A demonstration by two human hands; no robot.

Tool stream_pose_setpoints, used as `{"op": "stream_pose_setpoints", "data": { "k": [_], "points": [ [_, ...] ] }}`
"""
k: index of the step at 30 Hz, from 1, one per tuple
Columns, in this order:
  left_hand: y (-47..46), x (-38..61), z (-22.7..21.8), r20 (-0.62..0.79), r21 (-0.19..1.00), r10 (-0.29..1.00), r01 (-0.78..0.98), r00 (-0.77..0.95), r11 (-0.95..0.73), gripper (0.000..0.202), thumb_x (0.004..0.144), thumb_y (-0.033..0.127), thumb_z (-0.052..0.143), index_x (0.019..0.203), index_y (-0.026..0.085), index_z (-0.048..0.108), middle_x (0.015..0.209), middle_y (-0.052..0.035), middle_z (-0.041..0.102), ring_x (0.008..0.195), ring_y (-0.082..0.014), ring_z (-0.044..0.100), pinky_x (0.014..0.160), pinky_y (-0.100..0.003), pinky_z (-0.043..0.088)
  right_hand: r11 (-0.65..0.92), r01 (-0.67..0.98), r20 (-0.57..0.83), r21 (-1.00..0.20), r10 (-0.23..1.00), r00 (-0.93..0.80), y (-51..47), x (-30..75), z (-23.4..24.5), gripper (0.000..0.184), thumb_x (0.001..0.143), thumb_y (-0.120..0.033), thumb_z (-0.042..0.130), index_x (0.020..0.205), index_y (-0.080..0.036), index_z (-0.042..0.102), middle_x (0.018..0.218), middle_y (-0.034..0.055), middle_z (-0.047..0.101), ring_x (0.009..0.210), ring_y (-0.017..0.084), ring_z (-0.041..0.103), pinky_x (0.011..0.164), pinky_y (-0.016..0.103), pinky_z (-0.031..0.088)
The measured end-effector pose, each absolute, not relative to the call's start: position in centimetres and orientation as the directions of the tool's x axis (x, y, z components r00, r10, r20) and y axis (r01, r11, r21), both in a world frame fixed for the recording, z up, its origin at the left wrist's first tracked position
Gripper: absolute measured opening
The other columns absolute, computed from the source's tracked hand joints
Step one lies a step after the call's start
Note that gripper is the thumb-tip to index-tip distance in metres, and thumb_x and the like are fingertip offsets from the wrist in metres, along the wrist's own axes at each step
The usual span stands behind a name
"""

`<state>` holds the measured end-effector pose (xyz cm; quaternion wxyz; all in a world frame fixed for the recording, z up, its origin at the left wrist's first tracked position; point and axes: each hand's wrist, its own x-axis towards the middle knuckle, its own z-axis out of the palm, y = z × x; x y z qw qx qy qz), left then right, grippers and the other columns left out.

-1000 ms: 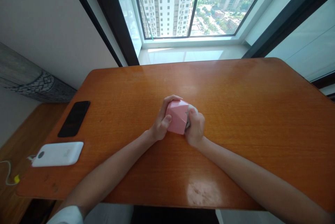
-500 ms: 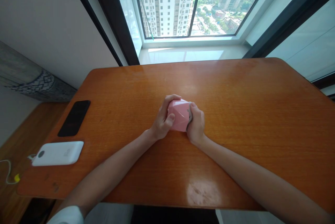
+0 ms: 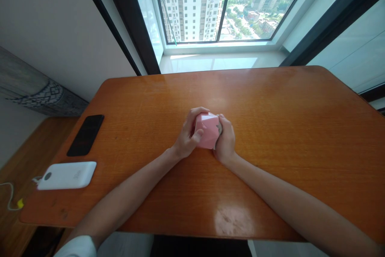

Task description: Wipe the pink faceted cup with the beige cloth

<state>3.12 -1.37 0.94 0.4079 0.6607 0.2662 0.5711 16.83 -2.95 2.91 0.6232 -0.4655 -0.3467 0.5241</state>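
A small pink faceted box [image 3: 207,128] sits between both hands at the middle of the wooden table [image 3: 270,128]. My left hand [image 3: 186,138] wraps round its left side, thumb on the front face and fingers over the top. My right hand [image 3: 225,140] presses against its right side, fingers curled on a pale grey-white part that is mostly hidden. Both forearms rest on the table.
A black phone [image 3: 86,134] lies near the table's left edge, and a white power bank [image 3: 67,175] with a cable sits in front of it. A window and its sill stand beyond the far edge. A lower wooden surface [image 3: 18,168] adjoins the left side.
The pink box has been turned and closed down against the pale part on its right, which showed more a second ago. Both hands have drawn slightly closer together.
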Motion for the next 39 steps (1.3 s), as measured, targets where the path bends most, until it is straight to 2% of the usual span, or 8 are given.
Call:
{"op": "stream_pose_setpoints", "data": {
  "k": [3,7,9,15,22,29,35,39],
  "points": [
    [-1.2,3.2,1.0,0.547,0.835,0.807,-0.085,0.223,-0.543,0.060,0.098,0.068,0.065,0.140,0.026,0.061,0.135,-0.0091,0.062,0.124,-0.0277,0.061,0.113,-0.045,0.051,0.011,-0.357,-0.074,-0.934,0.972,0.222,-2.8,16.8,2.6,0.047,0.097,-0.060,0.060,0.068,-0.025,0.050,0.063,-0.0046,0.046,0.058,0.013,0.038,0.053,0.027,0.037],
    [-0.9,3.1,0.2,0.407,0.903,0.858,-0.280,0.314,-0.326,0.062,0.099,0.072,0.058,0.142,0.027,0.057,0.133,-0.0083,0.065,0.112,-0.0253,0.066,0.101,-0.042,0.057,0.063,-0.177,0.025,-0.982,0.978,0.207,-4.0,17.1,2.5,0.059,0.099,-0.070,0.058,0.064,-0.023,0.055,0.057,-0.0032,0.050,0.053,0.012,0.040,0.050,0.029,0.032],
    [-0.9,3.1,0.0,0.381,0.905,0.866,-0.322,0.322,-0.279,0.061,0.099,0.071,0.056,0.142,0.027,0.056,0.132,-0.0081,0.066,0.109,-0.0250,0.066,0.100,-0.041,0.057,0.063,-0.167,0.028,-0.984,0.979,0.200,-4.1,17.1,2.7,0.060,0.098,-0.072,0.058,0.063,-0.023,0.056,0.056,-0.0031,0.050,0.052,0.012,0.040,0.050,0.029,0.032],
    [-0.9,3.1,0.8,0.570,0.817,0.788,-0.056,0.234,-0.574,0.060,0.098,0.069,0.064,0.140,0.026,0.060,0.137,-0.0117,0.061,0.127,-0.0301,0.060,0.117,-0.048,0.051,0.040,-0.289,-0.043,-0.956,0.960,0.276,-3.0,16.9,3.2,0.048,0.098,-0.058,0.061,0.065,-0.024,0.054,0.062,-0.0037,0.049,0.058,0.012,0.040,0.052,0.027,0.038],
    [-1.2,3.0,0.3,0.445,0.885,0.831,-0.305,0.334,-0.352,0.066,0.096,0.077,0.058,0.143,0.029,0.057,0.141,-0.0104,0.062,0.121,-0.0295,0.064,0.110,-0.047,0.055,0.137,-0.134,0.110,-0.981,0.975,0.192,-4.8,17.2,2.9,0.063,0.100,-0.076,0.054,0.064,-0.023,0.055,0.058,-0.0023,0.050,0.054,0.013,0.040,0.051,0.030,0.034],
    [-1.1,3.1,1.0,0.651,0.751,0.726,-0.048,0.220,-0.659,0.064,0.097,0.072,0.065,0.140,0.025,0.062,0.139,-0.0129,0.062,0.131,-0.0315,0.059,0.120,-0.053,0.049,0.064,-0.283,-0.006,-0.957,0.971,0.239,-3.5,16.9,3.5,0.051,0.100,-0.062,0.059,0.066,-0.026,0.047,0.062,-0.0042,0.045,0.058,0.013,0.036,0.052,0.028,0.035],
    [-1.3,3.1,0.9,0.532,0.846,0.794,-0.211,0.294,-0.489,0.067,0.099,0.080,0.055,0.142,0.028,0.057,0.140,-0.0115,0.061,0.124,-0.0302,0.063,0.113,-0.050,0.055,0.162,-0.148,0.132,-0.976,0.973,0.189,-4.6,17.4,2.9,0.060,0.100,-0.072,0.054,0.064,-0.024,0.054,0.059,-0.0028,0.047,0.055,0.013,0.037,0.052,0.030,0.034],
    [-1.4,3.1,1.1,0.641,0.765,0.737,-0.095,0.215,-0.637,0.063,0.100,0.074,0.060,0.141,0.026,0.060,0.138,-0.0125,0.062,0.128,-0.0310,0.060,0.116,-0.052,0.052,0.105,-0.194,0.061,-0.975,0.973,0.221,-4.0,17.2,3.1,0.055,0.101,-0.065,0.055,0.064,-0.025,0.050,0.061,-0.0034,0.045,0.057,0.013,0.035,0.052,0.030,0.032]
  ]
}}
